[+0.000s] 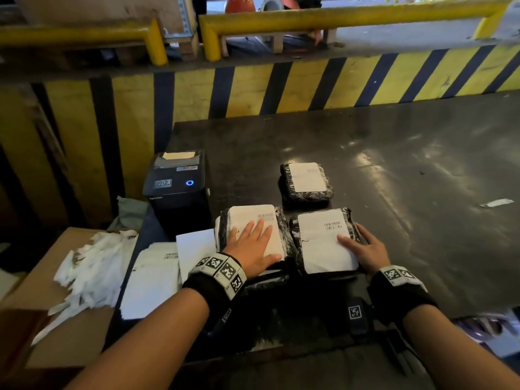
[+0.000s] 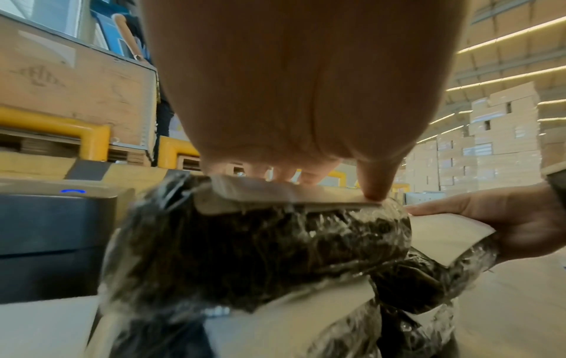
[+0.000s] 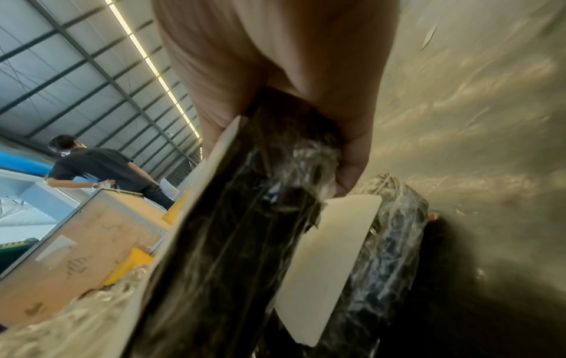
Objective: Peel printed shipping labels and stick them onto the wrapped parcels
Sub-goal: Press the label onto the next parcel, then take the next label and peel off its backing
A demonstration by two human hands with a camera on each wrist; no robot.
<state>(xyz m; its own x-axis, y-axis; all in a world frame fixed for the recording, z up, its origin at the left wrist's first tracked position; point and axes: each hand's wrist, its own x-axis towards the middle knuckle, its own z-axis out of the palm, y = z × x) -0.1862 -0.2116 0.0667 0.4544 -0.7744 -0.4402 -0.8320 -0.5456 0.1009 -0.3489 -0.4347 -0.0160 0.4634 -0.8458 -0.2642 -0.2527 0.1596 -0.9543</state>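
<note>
Pressing labels flat on two wrapped parcels.

On the left lie a box of torn white backing scraps (image 1: 90, 266), a pile of printed labels (image 1: 153, 280) and the label printer (image 1: 177, 187). The left hand (image 1: 253, 246) lies flat with straight fingers on the label of the left parcel (image 1: 253, 229). The right hand (image 1: 365, 251) curls round the side of the right parcel (image 1: 323, 240), thumb on its label. A third labelled parcel (image 1: 306, 181) sits behind them on the dark table (image 1: 408, 164). I think both labels are being smoothed down; next may be peeling another label. More parcels seem to sit under these two, but they are partly hidden. The label print is too small to read.
</note>
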